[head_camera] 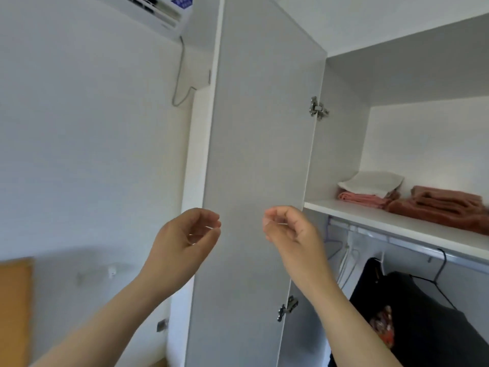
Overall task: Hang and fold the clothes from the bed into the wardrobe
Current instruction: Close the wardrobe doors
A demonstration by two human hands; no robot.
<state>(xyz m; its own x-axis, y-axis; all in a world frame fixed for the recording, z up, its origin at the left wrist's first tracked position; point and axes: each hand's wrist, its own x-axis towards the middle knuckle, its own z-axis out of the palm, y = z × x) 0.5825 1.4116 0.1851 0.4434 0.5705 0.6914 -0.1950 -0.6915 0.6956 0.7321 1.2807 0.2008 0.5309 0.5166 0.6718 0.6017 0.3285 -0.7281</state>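
Hands, two: left hand [185,234] and right hand [291,230], both raised in front of the door [259,154], apart from each other and level. On each the fingers are loosely curled, thumb tip near the forefinger, with nothing seen between them. Wardrobe [344,128], one, white, its door swung open toward the camera. Hinges, two: upper hinge [318,109] and lower hinge [287,309] on the door's inner edge. Shelf [370,215], one, white, carrying folded clothes in three lots: cream piece [370,181] lying on top of a pink piece [360,198] at the left, and a rust pile [444,207] just beside them at the right. Rail [412,243], one, metal, under the shelf. Pale hangers [344,256], a few at the rail's left end, count unclear, bare. Black hanger [439,271], one, bearing a dark garment [423,319]. Patterned cloth [381,324], one, red and orange, showing at the garment's left edge. Room: white wall [79,128] left of the wardrobe; air conditioner [158,9], one, high on that wall, with a cable [182,75] running down from it; socket [162,325], one, low by the wardrobe's side; orange wooden panel [16,300], one, at the lower left edge.
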